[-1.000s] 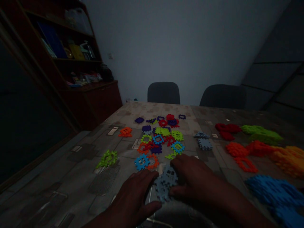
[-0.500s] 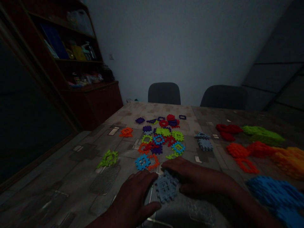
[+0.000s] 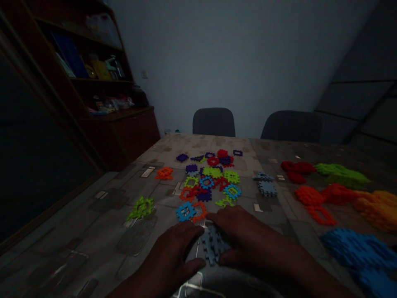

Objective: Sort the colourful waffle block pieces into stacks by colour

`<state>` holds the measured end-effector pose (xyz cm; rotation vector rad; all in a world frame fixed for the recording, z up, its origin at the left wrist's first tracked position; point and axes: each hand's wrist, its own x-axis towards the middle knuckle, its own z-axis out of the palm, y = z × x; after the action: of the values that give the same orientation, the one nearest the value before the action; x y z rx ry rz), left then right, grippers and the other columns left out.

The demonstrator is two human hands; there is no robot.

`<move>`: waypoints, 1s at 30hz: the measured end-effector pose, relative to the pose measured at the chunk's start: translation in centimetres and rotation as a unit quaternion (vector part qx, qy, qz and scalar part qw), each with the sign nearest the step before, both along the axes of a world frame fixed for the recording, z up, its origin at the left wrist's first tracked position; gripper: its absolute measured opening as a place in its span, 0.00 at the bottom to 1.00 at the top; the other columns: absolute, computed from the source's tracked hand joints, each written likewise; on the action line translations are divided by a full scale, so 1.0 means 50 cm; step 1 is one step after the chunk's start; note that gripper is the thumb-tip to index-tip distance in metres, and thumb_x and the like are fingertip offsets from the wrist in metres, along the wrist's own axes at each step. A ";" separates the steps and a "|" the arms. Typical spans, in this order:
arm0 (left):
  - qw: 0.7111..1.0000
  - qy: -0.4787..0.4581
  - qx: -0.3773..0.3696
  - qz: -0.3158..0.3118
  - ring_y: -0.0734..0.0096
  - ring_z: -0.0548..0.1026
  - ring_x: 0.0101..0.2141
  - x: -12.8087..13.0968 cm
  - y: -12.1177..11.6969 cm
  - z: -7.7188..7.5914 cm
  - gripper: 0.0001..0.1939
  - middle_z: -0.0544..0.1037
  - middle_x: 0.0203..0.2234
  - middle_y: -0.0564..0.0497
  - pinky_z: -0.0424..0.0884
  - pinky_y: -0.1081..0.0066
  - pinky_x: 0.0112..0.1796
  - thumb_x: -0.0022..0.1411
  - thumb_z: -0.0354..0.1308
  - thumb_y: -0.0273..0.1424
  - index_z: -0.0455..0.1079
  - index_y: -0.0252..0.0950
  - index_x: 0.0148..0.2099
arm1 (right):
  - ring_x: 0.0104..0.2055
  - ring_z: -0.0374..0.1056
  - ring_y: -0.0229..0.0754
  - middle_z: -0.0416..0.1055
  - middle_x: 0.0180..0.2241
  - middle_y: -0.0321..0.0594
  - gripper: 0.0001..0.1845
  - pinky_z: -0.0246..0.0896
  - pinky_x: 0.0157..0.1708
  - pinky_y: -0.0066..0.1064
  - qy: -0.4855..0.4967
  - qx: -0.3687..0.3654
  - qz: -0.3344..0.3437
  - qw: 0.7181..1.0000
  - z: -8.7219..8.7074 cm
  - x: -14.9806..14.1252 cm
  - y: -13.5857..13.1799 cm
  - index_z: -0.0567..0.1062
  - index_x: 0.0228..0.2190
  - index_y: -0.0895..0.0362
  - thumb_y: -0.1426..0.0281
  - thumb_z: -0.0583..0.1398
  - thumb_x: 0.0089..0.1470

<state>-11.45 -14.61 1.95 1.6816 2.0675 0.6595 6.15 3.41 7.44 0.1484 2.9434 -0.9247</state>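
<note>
A mottled grey patterned desk carries a bright blue heap of notched plastic tiles at the right and a loose multicoloured scatter of tiles ahead. Near the edge, the curled left hand and curled right hand grip 2 or more joined grey-blue notched plastic tiles between them.

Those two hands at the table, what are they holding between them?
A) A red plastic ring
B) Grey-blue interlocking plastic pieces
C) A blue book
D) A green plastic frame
B: the left hand and right hand close from either side around the grey-blue interlocking plastic pieces.
</note>
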 end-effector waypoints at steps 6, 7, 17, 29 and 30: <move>1.000 -0.002 -0.010 -0.002 0.56 0.74 0.52 -0.004 -0.010 0.006 0.26 0.75 0.53 0.47 0.69 0.59 0.54 0.56 0.66 0.28 0.69 0.41 0.57 | 0.61 0.59 0.57 0.67 0.59 0.52 0.49 0.49 0.62 0.47 -0.031 0.026 0.029 0.999 -0.003 -0.008 -0.017 0.61 0.66 0.57 0.66 0.73 0.48; 1.000 0.008 -0.009 -0.005 0.57 0.74 0.50 -0.003 -0.011 0.005 0.23 0.76 0.51 0.48 0.69 0.59 0.52 0.56 0.67 0.28 0.70 0.41 0.54 | 0.61 0.59 0.57 0.66 0.60 0.52 0.50 0.49 0.62 0.47 -0.041 0.028 0.026 0.998 -0.004 -0.008 -0.015 0.61 0.66 0.57 0.67 0.74 0.47; 0.997 0.066 -0.008 -0.038 0.62 0.73 0.42 0.038 0.011 0.002 0.10 0.75 0.40 0.51 0.66 0.65 0.43 0.58 0.63 0.23 0.71 0.40 0.41 | 0.55 0.64 0.52 0.69 0.54 0.46 0.34 0.57 0.56 0.40 -0.047 0.031 0.016 0.998 -0.024 -0.002 -0.006 0.71 0.56 0.55 0.74 0.70 0.46; 0.998 0.007 0.057 0.004 0.55 0.72 0.50 0.033 0.003 -0.022 0.22 0.74 0.51 0.47 0.68 0.59 0.50 0.57 0.65 0.31 0.64 0.42 0.53 | 0.67 0.54 0.61 0.58 0.66 0.56 0.54 0.50 0.64 0.51 -0.090 0.016 0.006 0.996 -0.019 0.002 0.003 0.58 0.67 0.58 0.77 0.72 0.41; 0.998 0.015 0.062 -0.001 0.52 0.70 0.53 0.035 0.005 -0.029 0.28 0.72 0.54 0.46 0.68 0.57 0.51 0.54 0.68 0.32 0.63 0.43 0.56 | 0.67 0.54 0.62 0.57 0.67 0.57 0.55 0.50 0.65 0.51 -0.093 0.018 0.003 0.996 -0.022 0.004 0.005 0.57 0.68 0.58 0.77 0.72 0.41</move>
<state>-9.69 -14.37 0.51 1.7705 2.0825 0.7803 6.34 3.65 6.33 0.2144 2.7892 -0.8087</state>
